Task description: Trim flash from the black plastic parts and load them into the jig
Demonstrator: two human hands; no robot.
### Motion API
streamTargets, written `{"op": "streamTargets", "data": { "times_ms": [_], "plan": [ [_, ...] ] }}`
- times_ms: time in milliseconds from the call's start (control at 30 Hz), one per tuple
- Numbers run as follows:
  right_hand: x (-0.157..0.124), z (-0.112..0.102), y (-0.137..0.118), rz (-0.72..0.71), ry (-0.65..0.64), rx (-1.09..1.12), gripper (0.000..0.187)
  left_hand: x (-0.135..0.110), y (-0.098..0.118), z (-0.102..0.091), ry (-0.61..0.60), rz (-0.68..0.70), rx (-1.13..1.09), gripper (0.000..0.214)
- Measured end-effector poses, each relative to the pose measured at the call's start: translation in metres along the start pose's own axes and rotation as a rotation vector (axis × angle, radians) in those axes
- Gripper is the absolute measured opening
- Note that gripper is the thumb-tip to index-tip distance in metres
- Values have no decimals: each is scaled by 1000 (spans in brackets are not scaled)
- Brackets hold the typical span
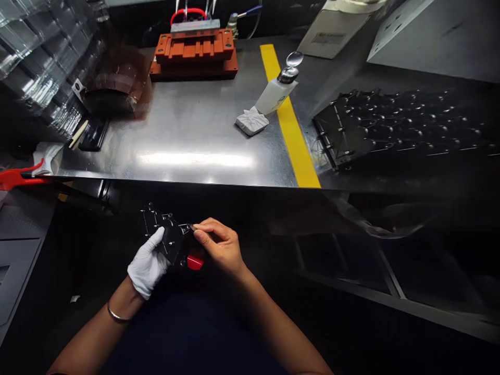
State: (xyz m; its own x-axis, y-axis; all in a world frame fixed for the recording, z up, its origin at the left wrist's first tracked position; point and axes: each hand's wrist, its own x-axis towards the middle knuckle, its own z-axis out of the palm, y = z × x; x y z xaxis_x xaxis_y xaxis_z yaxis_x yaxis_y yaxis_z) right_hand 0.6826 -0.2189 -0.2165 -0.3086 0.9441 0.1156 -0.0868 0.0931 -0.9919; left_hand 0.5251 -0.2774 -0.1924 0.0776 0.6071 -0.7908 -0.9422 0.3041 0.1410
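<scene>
My left hand (147,264), in a white glove, grips a black plastic part (171,240) with several small shiny pins, below the front edge of the bench. The thumb lies over the part's face. My right hand (222,245) is bare, its thumb and index finger pinched at the tip of a narrow arm on the part's right side. What sits between those fingertips is too small to make out. A red piece (195,262) shows just under the right hand; whether it joins the black part, I cannot tell.
On the metal bench (187,120) stand an orange fixture (195,49), a white pump bottle (275,94) and a folded white wipe (252,121). Yellow tape (291,130) crosses the bench. Rows of similar black parts (410,122) lie right; clear trays (42,57) are stacked left. Red-handled pliers or scissors (17,178) lie at left.
</scene>
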Motion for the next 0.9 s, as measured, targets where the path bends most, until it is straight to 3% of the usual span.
{"op": "streamTargets", "data": {
  "times_ms": [267,433,500,567,700,800,900],
  "plan": [
    [-1,0,-2,-30,-15,-55,6,1,2,-4,-18,-7,31,22],
    [0,-2,4,11,15,-147,12,-9,2,-12,-189,-19,241,21],
    [-2,-6,2,42,-54,-191,23,-13,5,-18,-249,55,373,27],
    [-5,-11,-5,-3,-214,-235,36,-15,12,-21,-259,141,462,32],
    [-5,-18,-22,-280,-534,-345,43,-15,24,-18,-272,204,575,34],
    [-1,-18,-28,-376,-601,-407,48,-15,24,-14,-300,188,602,36],
    [2,-19,-26,-387,-582,-435,49,-13,17,-14,-274,189,547,38]
  ]
}}
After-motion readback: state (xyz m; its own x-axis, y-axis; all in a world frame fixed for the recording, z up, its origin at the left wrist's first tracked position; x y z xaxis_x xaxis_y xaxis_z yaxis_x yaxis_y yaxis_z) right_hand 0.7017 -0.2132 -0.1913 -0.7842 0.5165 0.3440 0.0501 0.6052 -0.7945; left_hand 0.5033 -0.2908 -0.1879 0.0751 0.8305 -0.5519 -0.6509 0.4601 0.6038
